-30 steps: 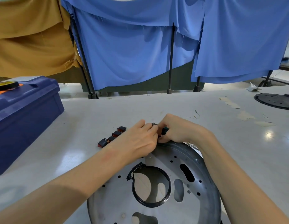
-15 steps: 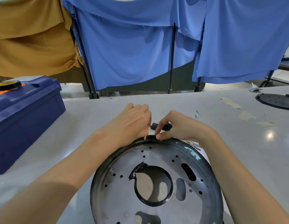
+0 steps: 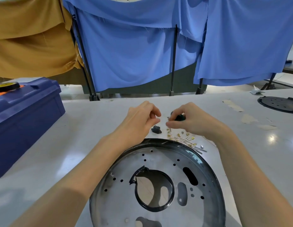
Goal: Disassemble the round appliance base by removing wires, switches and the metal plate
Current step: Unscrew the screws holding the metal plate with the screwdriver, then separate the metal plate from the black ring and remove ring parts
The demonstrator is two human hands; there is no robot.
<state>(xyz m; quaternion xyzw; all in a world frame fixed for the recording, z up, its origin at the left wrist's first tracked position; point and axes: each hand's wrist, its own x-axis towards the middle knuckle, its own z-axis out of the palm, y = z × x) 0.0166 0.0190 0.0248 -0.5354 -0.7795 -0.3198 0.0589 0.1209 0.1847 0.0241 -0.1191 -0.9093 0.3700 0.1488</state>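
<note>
Bench [image 3: 44, 153] carries the round base [image 3: 119, 202], nearest the person. Beyond its rim, the right hand [image 3: 194, 122] pinches a dark switch [image 3: 179, 118]. The left hand [image 3: 139, 122] is curled, contents indeterminate. Freed wires [image 3: 181, 138] lie beside. Judged step: stripping switch leads. Next calls for a firm two-handed pull.

Of the person only 2 bare, slender arms show, the left forearm [image 3: 86, 169] and right forearm [image 3: 245, 169] unsleeved to the edge of view, ending in bare left hand [image 3: 139, 122] and right hand [image 3: 190, 122].
</note>
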